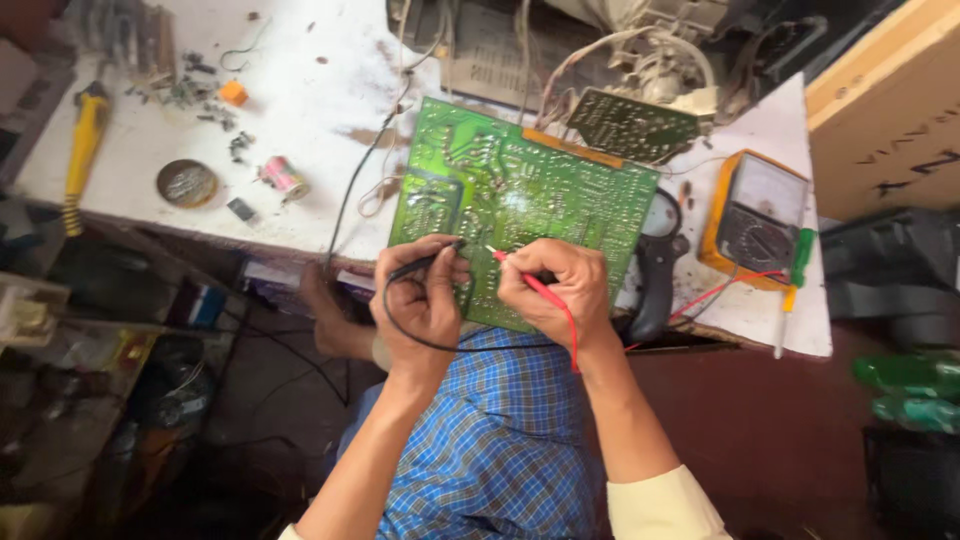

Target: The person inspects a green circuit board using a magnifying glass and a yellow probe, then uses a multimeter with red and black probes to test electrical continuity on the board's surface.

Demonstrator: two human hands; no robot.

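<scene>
A large green circuit board [520, 190] lies solder side up, tilted over the front edge of the white workbench [300, 110]. My left hand [420, 300] grips a black test probe [428, 262], its tip touching the board's lower left area. My right hand [555, 290] pinches a red test probe [515, 268], its tip on the board just right of the black one. The black and red leads loop down over my wrists and the blue checked cloth on my lap. The red lead runs right towards an orange analogue multimeter [755, 215].
A black soldering gun [655, 275] lies right of the board. A green-handled screwdriver [795, 275] sits beside the meter. A round tin [186, 183], a solder spool [283, 177], small loose parts and a yellow-handled tool [82, 150] lie at the left. A second board [630, 125] and wires sit behind.
</scene>
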